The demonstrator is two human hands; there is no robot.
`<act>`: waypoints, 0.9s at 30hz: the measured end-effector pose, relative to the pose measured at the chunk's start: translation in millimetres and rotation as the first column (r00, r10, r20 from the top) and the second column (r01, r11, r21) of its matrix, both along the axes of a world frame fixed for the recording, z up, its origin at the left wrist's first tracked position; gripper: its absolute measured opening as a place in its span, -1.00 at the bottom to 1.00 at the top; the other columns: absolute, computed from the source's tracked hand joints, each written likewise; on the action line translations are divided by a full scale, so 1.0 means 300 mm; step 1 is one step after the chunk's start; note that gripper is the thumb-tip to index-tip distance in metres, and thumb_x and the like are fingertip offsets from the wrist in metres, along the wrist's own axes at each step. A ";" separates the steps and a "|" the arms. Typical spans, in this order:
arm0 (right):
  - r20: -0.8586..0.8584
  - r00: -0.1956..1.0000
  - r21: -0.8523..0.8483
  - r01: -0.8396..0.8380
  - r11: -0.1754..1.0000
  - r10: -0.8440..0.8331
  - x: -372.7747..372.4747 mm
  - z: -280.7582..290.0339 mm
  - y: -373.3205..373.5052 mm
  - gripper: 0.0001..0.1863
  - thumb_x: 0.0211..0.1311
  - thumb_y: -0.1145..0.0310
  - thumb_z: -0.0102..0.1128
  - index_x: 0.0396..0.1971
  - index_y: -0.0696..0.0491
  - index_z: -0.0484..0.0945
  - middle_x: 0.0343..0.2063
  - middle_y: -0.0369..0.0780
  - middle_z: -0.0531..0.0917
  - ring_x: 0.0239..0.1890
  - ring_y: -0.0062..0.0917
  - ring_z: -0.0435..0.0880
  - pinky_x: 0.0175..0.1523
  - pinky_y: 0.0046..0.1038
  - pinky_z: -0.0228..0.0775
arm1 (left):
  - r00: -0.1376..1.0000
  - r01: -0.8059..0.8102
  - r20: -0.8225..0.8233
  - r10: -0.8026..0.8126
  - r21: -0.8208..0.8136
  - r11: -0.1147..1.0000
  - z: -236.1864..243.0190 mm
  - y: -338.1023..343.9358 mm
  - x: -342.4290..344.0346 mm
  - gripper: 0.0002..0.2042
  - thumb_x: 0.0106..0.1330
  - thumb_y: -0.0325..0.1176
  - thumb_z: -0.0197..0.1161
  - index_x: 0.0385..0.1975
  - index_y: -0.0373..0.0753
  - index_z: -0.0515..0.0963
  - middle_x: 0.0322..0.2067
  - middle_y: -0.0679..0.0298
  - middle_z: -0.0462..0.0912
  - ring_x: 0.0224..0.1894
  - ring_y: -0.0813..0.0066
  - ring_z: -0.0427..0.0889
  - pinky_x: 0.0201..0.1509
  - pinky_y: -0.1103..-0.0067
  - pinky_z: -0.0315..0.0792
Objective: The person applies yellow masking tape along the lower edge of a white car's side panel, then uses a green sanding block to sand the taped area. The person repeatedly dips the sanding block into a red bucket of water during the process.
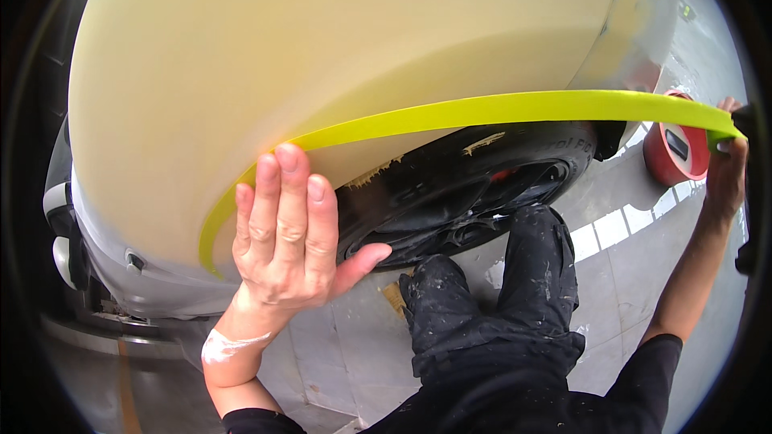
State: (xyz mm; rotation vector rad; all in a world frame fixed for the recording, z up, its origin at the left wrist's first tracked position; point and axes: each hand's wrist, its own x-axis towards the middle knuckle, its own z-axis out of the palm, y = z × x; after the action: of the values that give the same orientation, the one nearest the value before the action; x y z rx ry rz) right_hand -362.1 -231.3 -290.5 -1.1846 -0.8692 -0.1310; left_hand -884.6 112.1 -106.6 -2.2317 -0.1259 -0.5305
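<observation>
A yellow-green strip of masking tape (pixel 498 108) follows the wheel-arch edge of a beige-coated car body panel (pixel 265 56). Toward the left it lies on the panel and curves down; on the right it stretches out past the wheel. My left hand (pixel 281 233) is open, fingers straight and close together, with the fingertips on the tape at the arch. White residue marks its wrist. At the far right, my right hand (pixel 728 169) is closed around the tape's other end, partly lost at the dark picture rim. Whether the roll is there I cannot tell.
Below the tape sits a black tyre (pixel 555 149) with a dark wheel, beige smears on its edge. A red bucket (pixel 658 162) stands on the tiled floor (pixel 595 289) at right. My knees are close to the wheel. Car parts (pixel 64 225) edge the left.
</observation>
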 end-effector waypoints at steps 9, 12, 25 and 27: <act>0.028 0.997 -0.006 0.073 0.997 -0.073 -0.028 0.150 0.217 -0.46 0.44 0.03 0.39 0.22 0.11 0.66 -0.07 -0.22 0.72 0.07 -0.49 0.70 0.38 -0.34 0.52 | 1.000 -0.017 -0.017 0.016 -0.026 1.000 0.009 -0.022 0.012 -0.15 0.55 0.27 0.03 0.42 -0.54 0.32 0.34 -0.32 0.48 0.51 -0.30 0.33 0.65 0.01 -0.01; 0.006 1.000 -0.007 0.031 1.000 -0.030 -0.013 0.157 0.264 -0.45 0.43 0.01 0.40 0.22 0.09 0.67 -0.11 -0.25 0.73 0.01 -0.56 0.71 0.33 -0.40 0.55 | 0.999 -0.019 -0.047 0.017 -0.030 0.999 0.028 -0.038 0.071 -0.17 0.57 0.25 0.02 0.41 -0.52 0.34 0.33 -0.31 0.50 0.50 -0.28 0.35 0.66 0.01 -0.02; -0.137 0.966 -0.011 -0.224 0.975 0.221 -0.102 0.036 0.447 -0.47 0.40 -0.03 0.43 0.07 0.12 0.70 -0.19 -0.36 0.73 -0.14 -0.70 0.64 0.03 -0.64 0.45 | 0.977 0.123 -0.169 -0.129 -0.044 0.991 0.059 -0.133 0.445 -0.24 0.44 0.17 0.01 0.39 -0.41 0.46 0.42 -0.07 0.47 0.55 0.03 0.34 0.68 0.16 0.02; -0.130 0.979 -0.040 -0.162 0.986 0.155 -0.136 0.013 0.460 -0.48 0.38 -0.03 0.45 0.06 0.12 0.70 -0.20 -0.37 0.73 -0.15 -0.69 0.65 0.03 -0.62 0.46 | 0.970 0.150 -0.184 -0.160 -0.065 0.986 0.047 -0.144 0.520 -0.14 0.08 0.11 0.28 0.37 -0.36 0.51 0.47 0.02 0.43 0.58 0.16 0.30 0.70 0.20 0.06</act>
State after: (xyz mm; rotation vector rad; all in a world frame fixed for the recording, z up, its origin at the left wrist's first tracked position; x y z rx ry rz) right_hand -403.0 -93.4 -286.5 -1.1527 -0.8551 0.0958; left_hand -728.5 68.8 -92.4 -2.3411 0.1363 -0.3992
